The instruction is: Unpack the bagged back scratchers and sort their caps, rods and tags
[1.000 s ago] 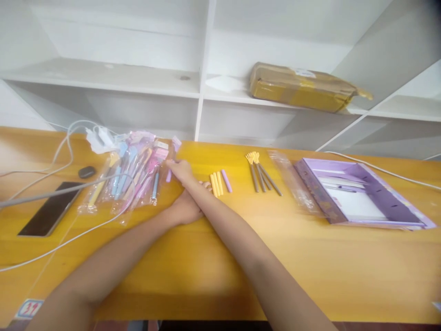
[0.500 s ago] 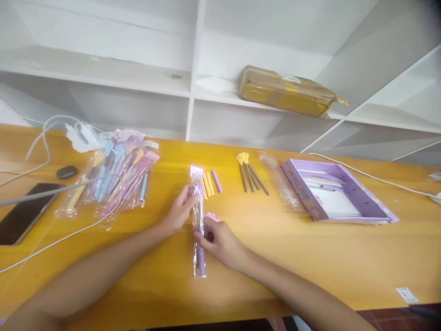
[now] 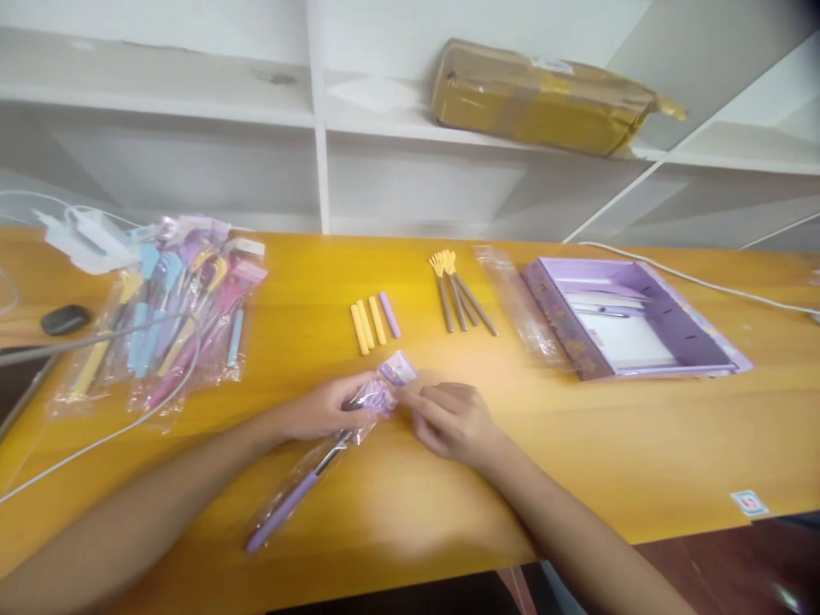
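A purple back scratcher lies slantwise in a clear plastic bag, its handle toward the lower left and its hand-shaped head at the upper right. My left hand is closed around the bagged scratcher just below its head. A purple card shows at the bag's top end. My right hand has its fingers curled, with the index finger and thumb at the bag's edge beside the card; the exact grip is blurred. Beyond the hands lie yellow handle tubes and one purple tube.
Several bagged back scratchers are piled at left, with a white cable across them. Yellow-headed metal rods, a clear bag and a purple box lie to the right. A taped parcel sits on the shelf.
The bagged scratcher has swung from upright to slanting, its handle now at lower left. My left hand has moved down along with its head; my right hand has shifted from the shaft to the card end.
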The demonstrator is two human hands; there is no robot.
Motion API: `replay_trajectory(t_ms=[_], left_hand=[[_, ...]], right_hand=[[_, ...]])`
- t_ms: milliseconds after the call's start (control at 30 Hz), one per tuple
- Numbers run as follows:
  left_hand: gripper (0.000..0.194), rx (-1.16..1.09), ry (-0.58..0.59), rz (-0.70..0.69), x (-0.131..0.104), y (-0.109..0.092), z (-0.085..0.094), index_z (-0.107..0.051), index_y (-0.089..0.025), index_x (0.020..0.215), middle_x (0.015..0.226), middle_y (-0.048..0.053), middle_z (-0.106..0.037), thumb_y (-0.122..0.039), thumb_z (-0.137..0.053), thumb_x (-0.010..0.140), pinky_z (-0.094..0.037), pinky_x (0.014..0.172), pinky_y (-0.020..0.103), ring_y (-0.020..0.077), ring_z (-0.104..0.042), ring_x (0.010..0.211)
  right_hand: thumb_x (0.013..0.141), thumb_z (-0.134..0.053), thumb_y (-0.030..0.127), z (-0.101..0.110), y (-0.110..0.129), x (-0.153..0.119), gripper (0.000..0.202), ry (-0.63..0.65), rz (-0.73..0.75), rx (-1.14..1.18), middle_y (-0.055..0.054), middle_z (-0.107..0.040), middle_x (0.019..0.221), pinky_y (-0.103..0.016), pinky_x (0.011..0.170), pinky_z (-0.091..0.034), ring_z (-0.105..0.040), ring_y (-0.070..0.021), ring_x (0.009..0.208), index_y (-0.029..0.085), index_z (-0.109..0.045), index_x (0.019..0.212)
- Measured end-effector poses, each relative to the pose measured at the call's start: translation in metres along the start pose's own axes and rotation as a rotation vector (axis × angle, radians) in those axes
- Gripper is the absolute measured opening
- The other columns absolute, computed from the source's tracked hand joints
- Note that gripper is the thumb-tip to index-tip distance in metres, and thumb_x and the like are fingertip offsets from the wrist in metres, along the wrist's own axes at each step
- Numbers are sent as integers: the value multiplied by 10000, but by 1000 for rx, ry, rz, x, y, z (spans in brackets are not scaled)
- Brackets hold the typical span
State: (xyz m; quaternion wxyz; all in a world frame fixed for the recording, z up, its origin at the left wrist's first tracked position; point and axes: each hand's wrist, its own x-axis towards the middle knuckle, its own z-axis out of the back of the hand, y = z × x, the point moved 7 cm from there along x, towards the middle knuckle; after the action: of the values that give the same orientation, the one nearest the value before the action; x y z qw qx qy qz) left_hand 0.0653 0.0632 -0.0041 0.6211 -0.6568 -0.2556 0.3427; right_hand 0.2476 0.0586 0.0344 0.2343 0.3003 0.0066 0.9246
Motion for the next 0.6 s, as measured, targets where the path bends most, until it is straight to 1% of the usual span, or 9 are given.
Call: replay_trajectory(t_ms=[67,100,233,300,367,467,533,600], left_hand=[[524,36,4,-4,0,-1,0,-585,-218,1506,1257,82,-729,-384,-671,1017,-544,916,339,232,-669,1056],[528,44,2,-8,1,-1,1,-584,-217,1510,1273,86,-727,-382,-669,1016,-544,918,339,236,-666,1068],[517,-2,12,-12,0,-1,1,-614,-203,1476,1269,111,-735,-427,-669,1013,-557,902,346,257,-680,1077],[520,-14,8,-13,0,0,1,-629,-201,1458,1237,111,-740,-436,-689,997,-563,893,346,261,-686,1066],[542,-10,11,-6,0,2,0,-627,-198,1465,1187,103,-743,-434,-708,983,-564,860,331,255,-688,1033],[556,16,34,30,-1,6,-2,-609,-206,1495,1101,77,-739,-429,-699,993,-545,763,292,214,-677,900],[572,32,53,57,-1,9,-4,-582,-222,1528,1096,65,-735,-427,-688,1005,-521,713,272,186,-657,824],[582,9,70,57,-1,8,-4,-575,-223,1534,1169,79,-734,-417,-697,1000,-526,751,281,196,-673,878]], right_hand=[[965,-591,118,-6,1,1,483,75,-13,-1,-4,-684,711,-311,570,-453,-598,-155,575,253,-672,1421],[977,-586,125,-7,-1,1,496,89,-41,-5,-11,-703,736,-308,586,-466,-612,-154,590,245,-657,1453],[1022,-538,161,-5,-17,-2,487,49,-193,-9,-40,-751,810,-287,625,-491,-646,-155,630,183,-606,1504],[1039,-527,189,-2,-26,-4,444,22,-281,50,-22,-722,749,-271,608,-482,-625,-146,597,171,-621,1473],[1057,-529,231,-2,-35,-6,359,11,-383,171,9,-657,666,-257,577,-464,-574,-130,542,177,-675,1380],[1064,-557,337,-5,-46,-7,237,1,-547,379,27,-571,621,-250,532,-426,-499,-117,511,203,-740,1129],[1043,-592,409,-8,-50,-8,240,-4,-637,489,37,-506,599,-252,518,-399,-459,-120,514,218,-727,992],[1023,-615,458,-12,-51,-9,269,3,-704,582,44,-456,589,-253,515,-377,-432,-123,525,224,-700,923]])
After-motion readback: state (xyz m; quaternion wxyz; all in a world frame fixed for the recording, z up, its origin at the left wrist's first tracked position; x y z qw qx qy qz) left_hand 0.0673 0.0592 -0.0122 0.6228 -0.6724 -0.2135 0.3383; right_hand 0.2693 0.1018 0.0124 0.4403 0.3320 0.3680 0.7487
